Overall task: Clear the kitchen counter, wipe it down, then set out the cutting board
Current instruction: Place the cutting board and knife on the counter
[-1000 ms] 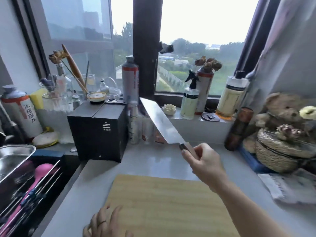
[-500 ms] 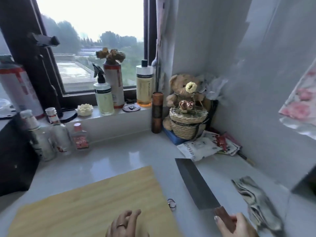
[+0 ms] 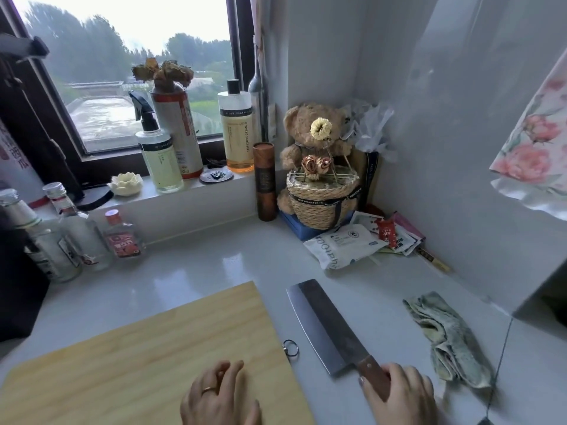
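Right hand grips the cleaver by its handle, blade lying on the tabletop just beside the cutting board, which my left hand, fingers relaxed, rests on, I judge to steady it.

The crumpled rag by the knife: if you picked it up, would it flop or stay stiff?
Probably floppy: the rag lies in soft folds. It looks like thin cloth, so likely light. Pushed on the glossy counter, it would probably bunch up, not roll.
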{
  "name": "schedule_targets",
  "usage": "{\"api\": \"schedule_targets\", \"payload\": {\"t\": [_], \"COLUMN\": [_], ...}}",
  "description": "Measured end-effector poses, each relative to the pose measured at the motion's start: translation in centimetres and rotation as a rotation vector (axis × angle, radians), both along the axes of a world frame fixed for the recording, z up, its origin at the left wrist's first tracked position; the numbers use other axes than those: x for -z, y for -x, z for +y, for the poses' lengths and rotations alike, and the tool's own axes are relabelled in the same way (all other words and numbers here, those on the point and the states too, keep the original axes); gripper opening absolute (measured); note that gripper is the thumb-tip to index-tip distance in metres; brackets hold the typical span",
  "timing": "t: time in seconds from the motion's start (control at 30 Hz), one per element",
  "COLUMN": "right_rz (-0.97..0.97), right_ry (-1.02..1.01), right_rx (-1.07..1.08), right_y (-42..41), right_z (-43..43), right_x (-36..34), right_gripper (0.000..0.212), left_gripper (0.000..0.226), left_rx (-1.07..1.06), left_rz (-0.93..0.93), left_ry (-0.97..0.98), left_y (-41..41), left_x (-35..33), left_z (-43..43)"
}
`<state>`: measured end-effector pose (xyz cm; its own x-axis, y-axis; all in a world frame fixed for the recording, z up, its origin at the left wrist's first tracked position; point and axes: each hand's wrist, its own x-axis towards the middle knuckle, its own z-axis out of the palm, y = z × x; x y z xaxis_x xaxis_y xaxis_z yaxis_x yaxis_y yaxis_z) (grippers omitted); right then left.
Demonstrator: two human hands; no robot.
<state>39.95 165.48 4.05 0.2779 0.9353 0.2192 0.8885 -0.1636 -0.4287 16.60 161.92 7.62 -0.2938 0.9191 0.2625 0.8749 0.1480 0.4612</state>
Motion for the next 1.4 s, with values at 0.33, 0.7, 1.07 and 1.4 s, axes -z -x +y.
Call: {"api": "schedule_targets", "payload": {"t": [0.33, 0.7, 1.07, 1.4], "right_rz": [0.014, -0.108, 0.463, 0.424], "right_ry": [0.038, 0.252, 0.042, 0.31], "right_rx": [-0.116, 0.159, -0.48, -1.445], "right_y": [0.2, -10.5, 1.0, 21.8], "right_z": [0.7, 7.1, 3.1, -21.0], "right_x": [-0.8, -4.6, -11.3, -12.5], "right_gripper": [0.052, 0.073, 0.051, 0.091], "left_gripper": [0.058, 0.064, 0.022, 0.044], "left_rx": [-0.046, -0.088, 0.03, -0.639], "left_rz": [-0.094, -0.062, -0.665, -1.378], "left_ry": [0.006, 0.091, 0.039, -0.483], "left_y": [-0.7, -2.6, -4.3, 5.6], "left_x": [-0.6, -1.8, -6.7, -7.7], "left_z": [0.1, 1.3, -3.8, -26.3]}}
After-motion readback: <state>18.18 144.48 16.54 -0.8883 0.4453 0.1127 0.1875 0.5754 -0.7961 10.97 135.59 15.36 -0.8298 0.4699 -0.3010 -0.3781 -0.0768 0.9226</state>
